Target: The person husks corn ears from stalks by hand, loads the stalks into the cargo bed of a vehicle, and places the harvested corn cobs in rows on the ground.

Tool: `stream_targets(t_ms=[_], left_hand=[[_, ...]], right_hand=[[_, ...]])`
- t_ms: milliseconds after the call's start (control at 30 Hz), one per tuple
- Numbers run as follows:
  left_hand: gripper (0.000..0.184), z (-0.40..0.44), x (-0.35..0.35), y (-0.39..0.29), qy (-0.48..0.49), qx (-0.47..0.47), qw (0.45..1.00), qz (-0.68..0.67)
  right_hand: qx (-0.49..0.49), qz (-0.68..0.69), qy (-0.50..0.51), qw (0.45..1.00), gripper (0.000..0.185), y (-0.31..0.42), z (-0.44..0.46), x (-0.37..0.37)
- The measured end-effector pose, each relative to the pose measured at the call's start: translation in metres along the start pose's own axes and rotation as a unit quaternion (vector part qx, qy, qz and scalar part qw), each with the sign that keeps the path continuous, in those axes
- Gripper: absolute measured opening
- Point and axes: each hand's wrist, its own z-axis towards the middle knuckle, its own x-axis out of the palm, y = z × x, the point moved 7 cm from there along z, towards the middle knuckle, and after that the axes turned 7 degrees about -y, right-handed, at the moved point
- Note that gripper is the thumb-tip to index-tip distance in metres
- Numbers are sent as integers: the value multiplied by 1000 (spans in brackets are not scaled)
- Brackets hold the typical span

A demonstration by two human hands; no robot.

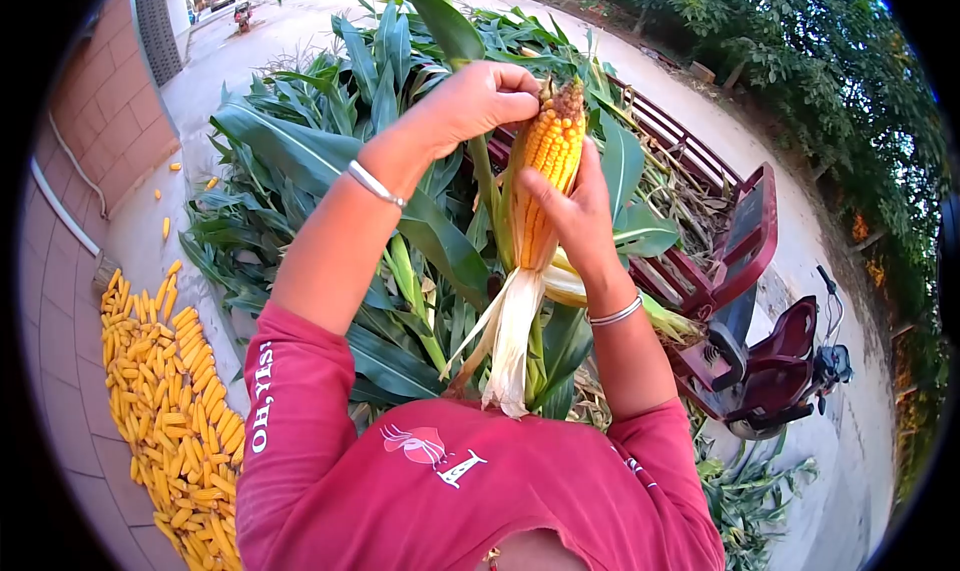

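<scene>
In front of my chest is an ear of corn (553,151), upright, with bare yellow kernels and dark dried silk at its tip. My right hand (578,203) wraps round the middle of the ear, its thumb across the kernels. Beside the tip, the fingers of my left hand (490,99) are closed in a pinch at the upper end of the husk (517,191); the exact grip is partly hidden. Pale peeled husk leaves (518,321) hang down from the base of the ear. A green stalk (487,181) stands just behind it.
A large heap of green corn stalks (390,171) fills the ground ahead. Peeled cobs (180,411) lie piled by the tiled wall (90,121) on the left. At the right stands a dark red cart (745,236) carrying stalks. Trees line the far right edge of the pavement.
</scene>
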Motion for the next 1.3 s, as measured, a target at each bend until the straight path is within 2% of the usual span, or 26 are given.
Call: stream_targets(t_ms=[67,100,267,333,367,433,467,533,567,600,667,733,833,900,933,967,1000,1033,1067,1133,1200,1233,1300], left_hand=[[16,-3,5,12,-23,-41,991,-122],[18,-6,6,12,-12,-43,989,-138],[20,-7,10,16,21,-50,989,-141],[20,-4,16,5,42,26,993,-105],[20,-5,21,6,43,26,993,-105],[19,-11,25,13,-7,12,965,-262],[19,-13,25,23,-5,11,965,-262],[19,-22,29,27,89,97,886,-445],[19,-39,32,26,58,116,892,-434],[19,-52,40,33,-1,90,888,-451],[19,-55,48,45,-82,87,889,-442],[15,-49,48,30,-165,79,854,-487],[17,-38,49,38,-137,118,825,-536],[18,-49,60,55,-93,67,809,-577],[21,-77,78,66,-167,16,866,-471],[26,-110,94,84,-123,16,937,-326],[31,-144,110,102,-78,33,982,-171],[28,-184,125,145,-96,-1,987,-131],[16,-201,127,140,-127,3,990,-64],[13,-205,137,143,-135,-30,990,-20],[13,-201,136,153,-102,-83,987,-91],[13,-202,133,155,-108,-80,987,-89],[18,-205,135,164,-104,-127,970,-179]], right_hand=[[-26,-30,-47,998,65,6,6,-4],[-27,-21,-38,999,64,7,6,-5],[10,55,24,998,65,15,11,-1],[27,60,54,996,65,23,15,0],[35,78,72,994,66,27,15,3],[45,112,80,989,66,32,15,6],[45,113,78,990,66,31,14,4],[65,93,20,993,61,25,12,-14],[86,135,-21,987,57,21,10,-34],[63,139,-31,988,54,10,13,-52],[48,139,-16,989,53,25,14,-43],[50,125,7,991,53,27,18,-36],[50,130,9,990,53,18,19,-38],[13,76,-32,996,47,9,18,-47],[-7,26,-63,998,42,6,21,-62],[0,57,-70,996,41,5,22,-74],[-18,86,-66,994,39,13,21,-81],[-8,71,-62,996,39,13,19,-82],[5,59,-60,996,39,11,16,-80],[-22,11,-29,999,44,9,17,-50],[-36,-1,14,999,47,13,21,-27],[-15,48,29,998,47,10,22,-20],[34,144,71,986,46,1,28,-9]])
